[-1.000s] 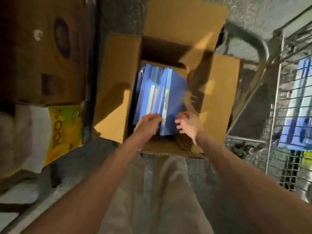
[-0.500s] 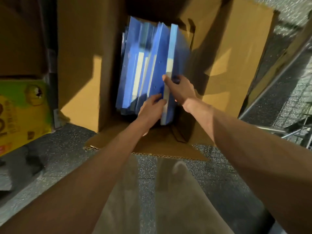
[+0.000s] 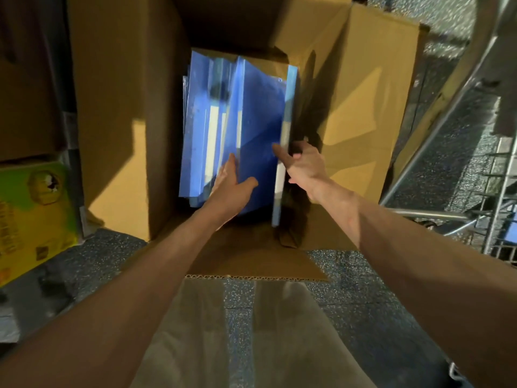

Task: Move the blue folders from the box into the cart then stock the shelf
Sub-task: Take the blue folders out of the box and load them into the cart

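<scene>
Several blue folders (image 3: 237, 116) stand on edge inside an open cardboard box (image 3: 369, 113) on the floor. My left hand (image 3: 233, 189) reaches in among them, fingers pushed between two folders at their near end, thumb spread. My right hand (image 3: 303, 166) grips the rightmost folder (image 3: 282, 163) by its near edge, thumb on its left face and fingers on the right side. That folder stands a little apart from the rest. The wire cart (image 3: 500, 208) shows at the right edge.
The box flaps (image 3: 112, 107) are spread open to the left, right and towards me. A yellow-green carton (image 3: 33, 219) sits at the left under a brown carton (image 3: 25, 79). My legs stand on the speckled floor (image 3: 349, 278) just before the box.
The view has closed in on the box. My right hand has pulled the rightmost folder away from the stack, and my left hand has slid in between the others.
</scene>
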Available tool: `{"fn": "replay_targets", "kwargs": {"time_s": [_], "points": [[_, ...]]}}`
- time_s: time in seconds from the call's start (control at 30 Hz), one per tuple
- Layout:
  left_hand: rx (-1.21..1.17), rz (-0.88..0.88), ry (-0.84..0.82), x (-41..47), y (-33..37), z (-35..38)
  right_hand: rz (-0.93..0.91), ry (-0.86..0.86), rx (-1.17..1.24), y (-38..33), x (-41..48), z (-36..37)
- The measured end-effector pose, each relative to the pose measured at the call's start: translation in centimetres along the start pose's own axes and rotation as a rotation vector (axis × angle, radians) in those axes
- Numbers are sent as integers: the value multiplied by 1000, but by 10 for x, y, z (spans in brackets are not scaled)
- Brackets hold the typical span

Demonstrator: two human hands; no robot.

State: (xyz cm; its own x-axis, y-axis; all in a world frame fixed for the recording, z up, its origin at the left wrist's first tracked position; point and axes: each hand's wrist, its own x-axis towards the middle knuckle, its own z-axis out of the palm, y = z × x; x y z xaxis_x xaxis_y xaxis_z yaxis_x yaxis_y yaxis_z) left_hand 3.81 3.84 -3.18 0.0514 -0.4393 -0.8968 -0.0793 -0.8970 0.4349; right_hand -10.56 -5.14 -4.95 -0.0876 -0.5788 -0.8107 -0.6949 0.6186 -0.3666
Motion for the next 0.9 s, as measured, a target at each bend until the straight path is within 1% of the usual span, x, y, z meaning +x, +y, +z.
{"fn": "replay_targets", "kwargs": {"time_s": [0.07, 0.13, 0.23, 0.33, 0.43, 0.53, 0.77, 0.83, 0.9], "points": [[-122, -30, -25, -5, 6, 3, 19, -18, 26, 1, -3, 0], [-202, -98, -104, -10, 8, 6, 31, -41, 37, 0, -6, 1], [-136, -148, -255, -15, 5, 9, 44, -26, -18, -4, -6, 4], [-116, -141, -319, -14, 8, 17, 30, 67, -110, -2, -3, 8], [-94, -128, -277, -11, 11, 21, -20, 60, -137, 5, -2, 12], [-66, -158, -213, -9, 9, 17, -16, 21, -119, 3, -5, 15], [9, -150, -149, -19, 4, -5, -5, 23, -108, 9, -17, -1], [33, -138, -95, -26, 7, -9, -7, 1, -103, 11, -27, -7], [144, -95, 7, -38, 13, -13, -31, -24, -107, 8, -44, -16]]}}
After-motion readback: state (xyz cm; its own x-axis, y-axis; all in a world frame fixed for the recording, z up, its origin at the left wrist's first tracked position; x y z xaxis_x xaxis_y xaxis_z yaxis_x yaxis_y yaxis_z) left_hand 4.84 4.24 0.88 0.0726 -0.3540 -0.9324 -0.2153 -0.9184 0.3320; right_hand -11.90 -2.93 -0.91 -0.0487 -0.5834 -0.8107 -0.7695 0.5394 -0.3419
